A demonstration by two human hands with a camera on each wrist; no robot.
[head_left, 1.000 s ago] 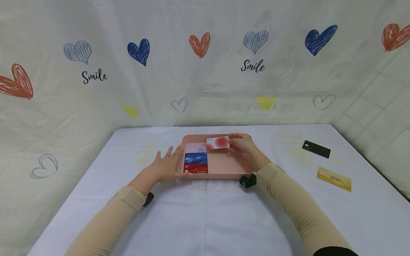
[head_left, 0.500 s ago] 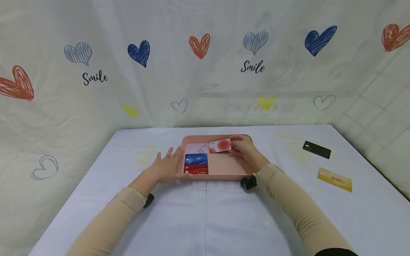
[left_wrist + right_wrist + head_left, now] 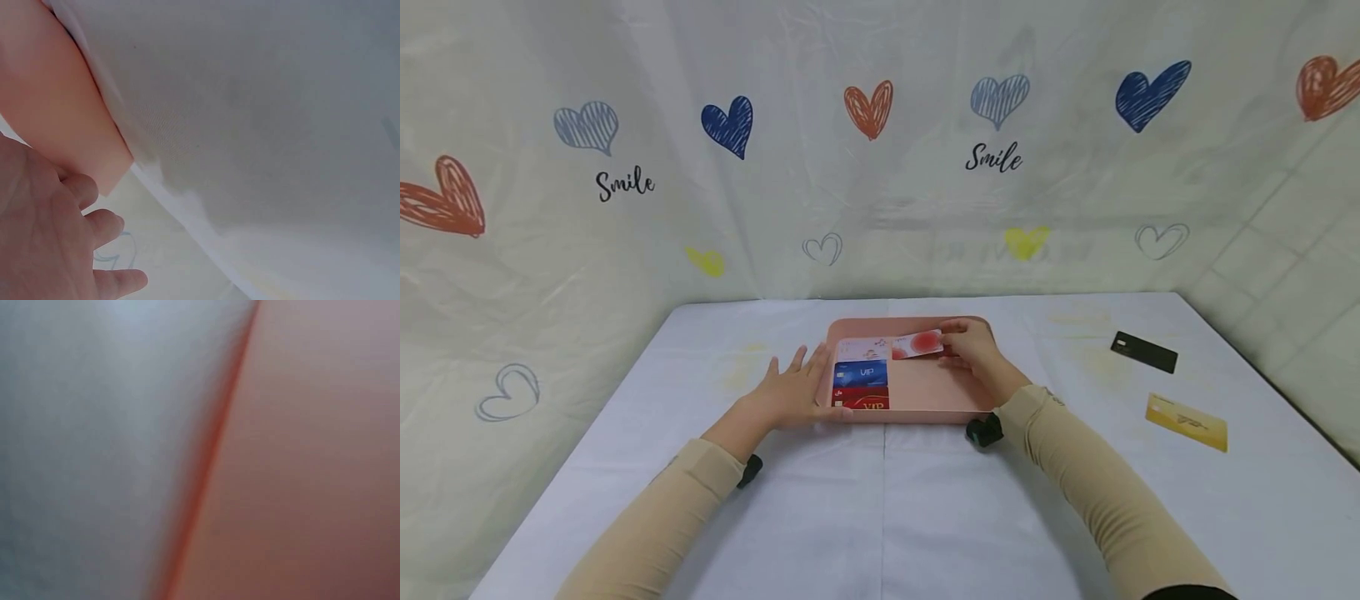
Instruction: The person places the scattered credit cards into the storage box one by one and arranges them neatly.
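Observation:
In the head view a shallow pink tray [image 3: 936, 387] lies on the table. Down its left side are a pale pink card [image 3: 859, 349], a blue VIP card [image 3: 861, 374] and a red VIP card [image 3: 861, 398]. My right hand [image 3: 976, 348] pinches the right end of a white card with red circles [image 3: 917, 343], slightly tilted beside the pale pink card. With fingers spread, my left hand [image 3: 786, 392] rests against the tray's left side, its thumb at the front corner. The right wrist view is blurred and shows only the tray wall [image 3: 300, 475] and the white cloth.
To the right on the white tablecloth [image 3: 880, 508] lie a black card [image 3: 1144, 352] and a gold card [image 3: 1187, 422], apart from the tray. A pale curtain [image 3: 925, 192] printed with hearts hangs behind the table's back edge.
The card with red circles has moved down and slightly right in my right hand, beside the pale pink card and nearer the tray floor. My left hand stays at the tray.

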